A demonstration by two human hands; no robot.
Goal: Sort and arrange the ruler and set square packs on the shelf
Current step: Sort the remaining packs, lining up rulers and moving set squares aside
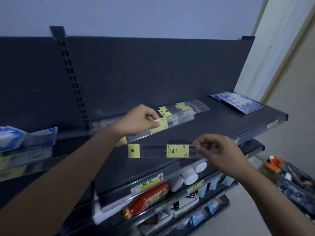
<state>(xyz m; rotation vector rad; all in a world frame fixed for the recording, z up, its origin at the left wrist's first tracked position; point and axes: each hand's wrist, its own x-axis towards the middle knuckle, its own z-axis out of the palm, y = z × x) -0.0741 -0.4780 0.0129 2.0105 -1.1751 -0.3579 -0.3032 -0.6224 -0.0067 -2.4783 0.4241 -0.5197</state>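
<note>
Dark grey metal shelving fills our view, and its top shelf [204, 126] is a smooth matte sheet with a clear plastic strip along the front lip. Our right hand [221, 150] pinches one end of a ruler pack [160, 151] between the thumb and curled fingers [202, 147]. The pack is held level over the front of the shelf and reaches out to the left of those fingers. It is a long, flat, transparent sleeve with a pale yellow header card, punched with a round hole, at its far end. A yellow printed label crosses its middle.

Our left hand [138, 120] grips a second pack [162, 125] of the same kind, with the thumb pressed on its yellow label and the sleeve slanting. Just right of the left fingers, a pile of ruler packs [185, 107] lies by the back panel, their glossy sleeves overlapping. Well beyond the right fingers, a flat blue-and-white pack [238, 102] lies at the shelf's end.
</note>
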